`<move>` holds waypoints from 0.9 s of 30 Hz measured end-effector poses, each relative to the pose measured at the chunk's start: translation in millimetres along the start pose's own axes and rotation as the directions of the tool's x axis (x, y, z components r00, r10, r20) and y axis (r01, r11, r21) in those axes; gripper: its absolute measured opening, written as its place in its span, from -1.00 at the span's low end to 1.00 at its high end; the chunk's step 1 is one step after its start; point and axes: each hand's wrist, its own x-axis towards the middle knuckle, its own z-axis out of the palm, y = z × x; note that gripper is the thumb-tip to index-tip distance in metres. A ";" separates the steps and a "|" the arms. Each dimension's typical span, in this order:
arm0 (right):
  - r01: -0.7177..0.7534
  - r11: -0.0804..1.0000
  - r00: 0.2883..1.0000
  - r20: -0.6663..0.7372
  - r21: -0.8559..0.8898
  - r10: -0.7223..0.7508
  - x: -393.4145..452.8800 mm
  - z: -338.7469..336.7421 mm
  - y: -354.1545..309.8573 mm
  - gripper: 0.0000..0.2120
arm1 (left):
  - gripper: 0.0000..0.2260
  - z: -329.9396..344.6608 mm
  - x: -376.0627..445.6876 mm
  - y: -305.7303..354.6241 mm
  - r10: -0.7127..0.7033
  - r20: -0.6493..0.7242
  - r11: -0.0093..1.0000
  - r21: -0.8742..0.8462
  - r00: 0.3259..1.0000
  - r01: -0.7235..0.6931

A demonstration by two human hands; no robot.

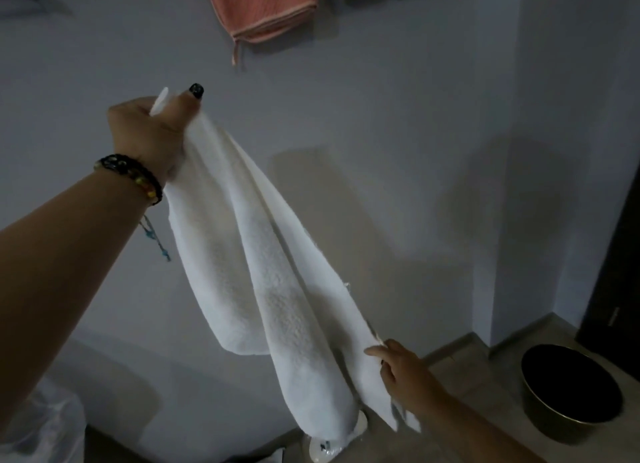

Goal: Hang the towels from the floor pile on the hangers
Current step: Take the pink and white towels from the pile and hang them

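A white towel [263, 282] hangs in the air in front of a grey wall. My left hand [152, 130] grips its upper end, raised at the left, with a white bit sticking up between the fingers. My right hand [398, 365] pinches the towel's lower edge, low at the right. The towel drapes in long folds between the two hands. A pink towel [263, 9] hangs on the wall at the top; what holds it is out of frame. The floor pile is not clearly visible.
A dark round bin [571, 390] stands on the tiled floor at the lower right, near a wall corner. A white object [332, 445] lies on the floor under the towel. Clear plastic [38, 424] shows at the lower left. A dark door edge [620, 254] runs along the right.
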 end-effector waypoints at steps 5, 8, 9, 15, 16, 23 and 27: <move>-0.083 0.996 0.979 0.183 -0.022 0.086 15.3 -0.1 -15.3 -0.53 | -0.54 -1.0 15.3 18.4 0.047 -0.003 0.999 0.022 0.999 -0.047; -0.086 0.992 0.960 0.258 -0.094 0.107 19.1 -4.9 -16.6 -0.33 | -0.52 -4.3 26.2 27.9 0.050 -0.018 0.999 0.022 0.999 -0.049; -0.072 0.988 0.959 0.264 -0.137 0.106 20.9 -5.3 -14.2 -0.25 | -0.52 -4.8 29.2 30.5 0.045 -0.027 0.999 0.020 0.999 -0.044; -0.047 0.901 0.994 0.070 -0.431 0.086 26.8 -2.4 8.9 0.13 | -0.56 -2.7 41.7 43.5 0.072 -0.082 0.997 0.002 0.994 -0.072; -0.062 0.898 0.996 0.036 -0.435 0.086 28.3 -1.7 14.7 0.18 | -0.56 -2.2 42.9 44.6 0.073 -0.081 0.997 0.005 0.994 -0.073; -0.252 0.968 0.967 -0.035 0.019 0.253 29.0 7.5 28.1 -0.40 | -0.55 10.7 43.0 45.6 0.066 -0.037 0.998 0.007 0.997 -0.066; -0.373 0.479 0.832 0.059 0.794 0.551 18.1 15.9 30.6 -0.57 | -0.58 22.5 38.1 48.8 0.073 -0.017 0.997 -0.025 0.997 -0.073</move>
